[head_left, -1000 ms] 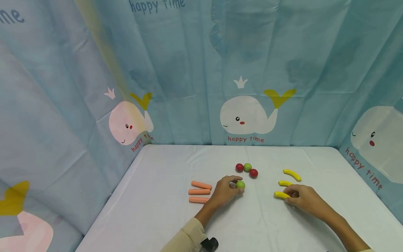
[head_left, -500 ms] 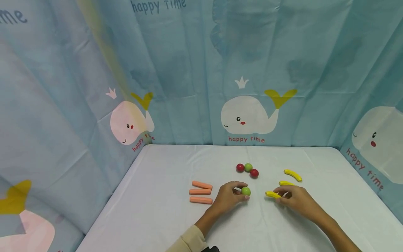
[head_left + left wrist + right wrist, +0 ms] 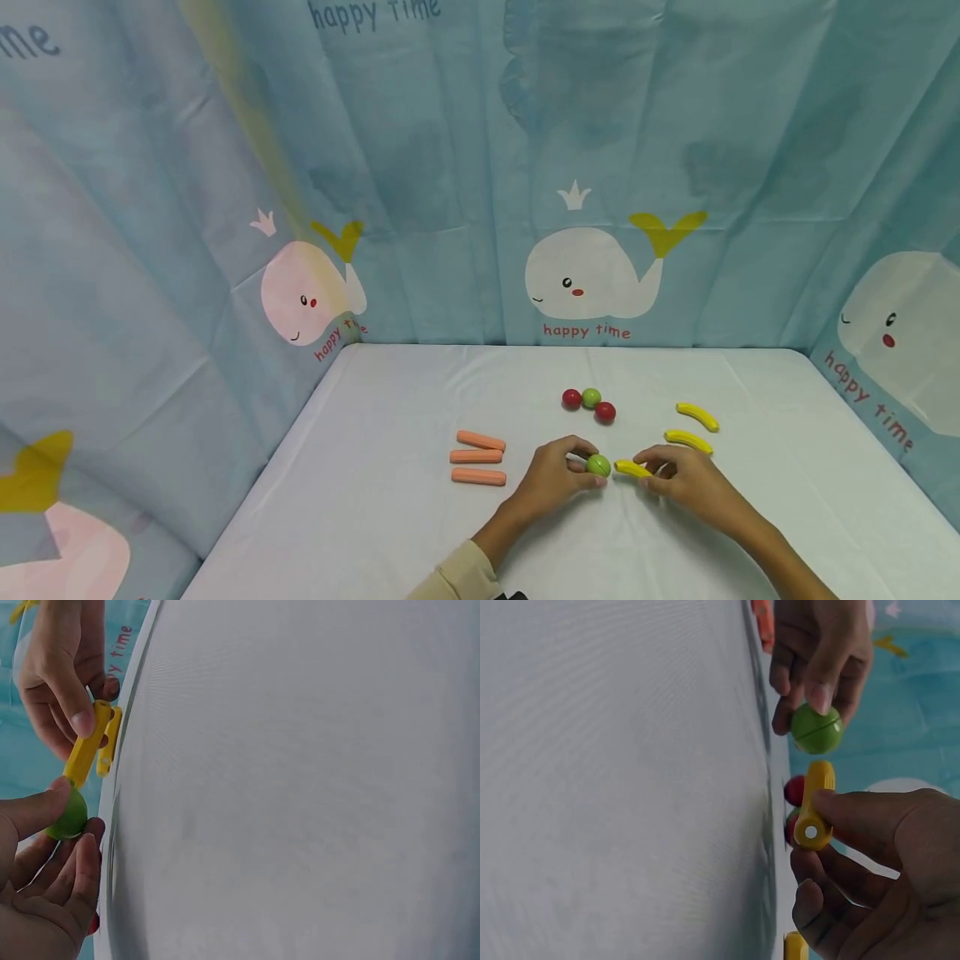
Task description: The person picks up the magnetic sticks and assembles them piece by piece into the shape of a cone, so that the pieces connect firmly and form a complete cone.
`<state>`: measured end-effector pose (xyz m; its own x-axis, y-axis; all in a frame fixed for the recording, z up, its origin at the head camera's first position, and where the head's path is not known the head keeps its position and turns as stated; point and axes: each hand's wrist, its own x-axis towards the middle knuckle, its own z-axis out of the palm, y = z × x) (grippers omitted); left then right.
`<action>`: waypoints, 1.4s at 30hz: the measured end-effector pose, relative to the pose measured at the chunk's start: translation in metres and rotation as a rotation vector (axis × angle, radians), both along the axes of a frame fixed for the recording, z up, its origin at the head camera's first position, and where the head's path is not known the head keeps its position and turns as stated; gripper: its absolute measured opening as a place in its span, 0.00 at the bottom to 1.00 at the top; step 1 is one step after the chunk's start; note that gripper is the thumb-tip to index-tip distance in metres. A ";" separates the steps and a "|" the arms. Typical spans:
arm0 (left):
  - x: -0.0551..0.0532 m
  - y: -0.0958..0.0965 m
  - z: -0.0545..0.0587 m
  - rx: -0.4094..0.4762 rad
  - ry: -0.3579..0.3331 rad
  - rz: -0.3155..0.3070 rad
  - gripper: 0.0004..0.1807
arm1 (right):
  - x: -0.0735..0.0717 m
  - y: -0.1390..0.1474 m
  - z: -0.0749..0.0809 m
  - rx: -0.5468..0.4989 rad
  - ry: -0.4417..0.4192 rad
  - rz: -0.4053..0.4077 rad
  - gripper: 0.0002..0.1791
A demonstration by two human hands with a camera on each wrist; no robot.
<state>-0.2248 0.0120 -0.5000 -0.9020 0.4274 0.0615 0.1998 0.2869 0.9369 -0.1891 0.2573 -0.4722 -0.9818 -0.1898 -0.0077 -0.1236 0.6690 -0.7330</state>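
My left hand [image 3: 549, 478] pinches a small green ball [image 3: 598, 466] between thumb and fingers; a thin seam line runs across the ball [image 3: 816, 729] in the right wrist view. Facing it, my right hand [image 3: 696, 485] pinches a curved yellow stick [image 3: 630, 468], banana-like, with a pale round spot on its near end in the right wrist view. The stick's far end points at the ball, with a narrow gap between them in the head view. Both hands are low over the front half of the white table.
Two more curved yellow sticks [image 3: 688, 441] lie beyond my right hand. Further back, two red balls [image 3: 604, 412] and another green ball [image 3: 591, 397] sit grouped. Three orange rods [image 3: 478, 477] lie left of my left hand. A blue whale-print curtain [image 3: 442, 283] stands behind the white table [image 3: 375, 517].
My right hand has carried the yellow stick leftward from beside the other two. My left hand has brought the green ball right and nearer to me, so the two pieces are now close.
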 end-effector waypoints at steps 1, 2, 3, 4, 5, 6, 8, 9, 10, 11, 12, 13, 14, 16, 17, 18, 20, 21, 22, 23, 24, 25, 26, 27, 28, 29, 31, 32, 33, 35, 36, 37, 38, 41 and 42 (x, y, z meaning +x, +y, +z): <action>0.000 0.000 0.000 0.000 0.002 -0.004 0.18 | 0.000 -0.001 0.000 -0.001 0.001 0.001 0.14; 0.000 0.001 -0.001 -0.001 0.006 -0.006 0.18 | 0.000 -0.001 -0.001 -0.003 0.001 0.001 0.14; 0.000 0.001 -0.001 -0.007 0.005 -0.006 0.18 | 0.000 -0.001 -0.001 -0.007 0.002 0.007 0.14; 0.001 0.002 -0.002 -0.011 0.012 -0.009 0.18 | 0.000 -0.001 -0.001 -0.010 0.002 0.010 0.14; 0.001 0.002 -0.002 -0.019 0.019 -0.010 0.18 | 0.000 -0.002 -0.002 -0.012 0.002 0.012 0.14; 0.001 0.002 -0.002 -0.028 0.027 -0.010 0.18 | 0.000 -0.002 -0.002 -0.010 0.003 0.014 0.14; 0.001 0.003 -0.002 -0.044 0.038 -0.008 0.18 | 0.000 -0.002 -0.002 -0.005 0.006 0.021 0.15; 0.001 0.003 -0.002 -0.054 0.046 -0.008 0.18 | 0.000 -0.002 -0.002 -0.001 0.008 0.026 0.15; 0.001 0.002 -0.002 -0.064 0.056 -0.009 0.18 | 0.000 -0.002 -0.002 0.004 0.007 0.026 0.15; 0.000 0.002 -0.002 -0.074 0.064 -0.008 0.19 | 0.001 -0.002 -0.003 0.006 0.005 0.028 0.15; 0.000 0.002 -0.002 -0.083 0.074 -0.008 0.19 | 0.001 -0.002 -0.003 0.004 0.002 0.032 0.15; 0.000 0.002 -0.001 -0.090 0.082 -0.008 0.19 | 0.001 -0.002 -0.003 0.002 -0.003 0.035 0.15; 0.000 0.002 -0.001 -0.097 0.089 -0.008 0.19 | 0.001 -0.002 -0.004 -0.003 -0.011 0.039 0.16; -0.001 0.001 -0.001 -0.106 0.092 -0.004 0.19 | 0.002 -0.002 -0.006 -0.010 -0.027 0.047 0.16; -0.001 0.001 -0.001 -0.108 0.091 -0.003 0.19 | 0.002 -0.002 -0.006 -0.016 -0.035 0.052 0.17; -0.001 0.001 -0.001 -0.111 0.091 -0.002 0.19 | 0.003 -0.002 -0.007 -0.016 -0.037 0.056 0.17; -0.002 0.001 -0.002 -0.114 0.085 -0.001 0.19 | 0.004 -0.003 -0.009 -0.017 -0.040 0.064 0.18; -0.002 0.002 -0.002 -0.112 0.079 0.000 0.19 | 0.005 -0.004 -0.009 -0.016 -0.039 0.070 0.18; -0.002 0.002 -0.002 -0.112 0.076 -0.002 0.19 | 0.006 -0.005 -0.010 -0.016 -0.039 0.074 0.18; -0.003 0.002 -0.002 -0.112 0.076 -0.005 0.19 | 0.007 -0.006 -0.010 -0.017 -0.042 0.079 0.18; -0.003 0.002 -0.002 -0.111 0.073 -0.007 0.19 | 0.007 -0.006 -0.010 -0.015 -0.041 0.085 0.18; -0.003 0.001 -0.002 -0.111 0.072 -0.010 0.19 | 0.007 -0.007 -0.010 -0.017 -0.047 0.090 0.18; -0.003 0.001 -0.002 -0.110 0.070 -0.012 0.19 | 0.008 -0.008 -0.010 -0.016 -0.053 0.096 0.18; -0.003 0.001 -0.002 -0.108 0.069 -0.015 0.19 | 0.008 -0.009 -0.010 -0.012 -0.061 0.101 0.18; -0.003 0.000 -0.002 -0.104 0.067 -0.017 0.19 | 0.007 -0.010 -0.009 -0.008 -0.068 0.104 0.18; -0.002 -0.001 -0.002 -0.099 0.064 -0.019 0.19 | 0.007 -0.011 -0.009 -0.003 -0.071 0.104 0.18; -0.001 -0.002 0.000 -0.081 0.052 -0.015 0.19 | 0.004 -0.012 -0.007 0.008 -0.073 0.098 0.17; 0.000 -0.003 0.000 -0.068 0.043 -0.012 0.20 | 0.003 -0.013 -0.006 0.012 -0.071 0.095 0.17; 0.002 -0.004 0.001 -0.055 0.034 -0.006 0.20 | 0.001 -0.013 -0.005 0.019 -0.061 0.091 0.17; 0.005 -0.006 0.003 -0.024 0.011 0.010 0.20 | -0.003 -0.015 -0.004 0.024 -0.035 0.086 0.19; 0.007 -0.007 0.004 -0.008 -0.001 0.020 0.21 | -0.005 -0.015 -0.004 0.022 -0.026 0.088 0.20; 0.009 -0.008 0.005 0.005 -0.014 0.029 0.21 | -0.006 -0.016 -0.004 0.020 -0.017 0.091 0.21; 0.011 -0.009 0.006 0.020 -0.028 0.036 0.22 | -0.008 -0.017 -0.004 0.016 -0.011 0.097 0.22; 0.019 -0.012 0.009 0.054 -0.065 0.047 0.23 | -0.011 -0.019 -0.005 -0.007 -0.007 0.120 0.22; 0.022 -0.012 0.009 0.061 -0.074 0.048 0.23 | -0.012 -0.021 -0.006 -0.012 -0.008 0.129 0.22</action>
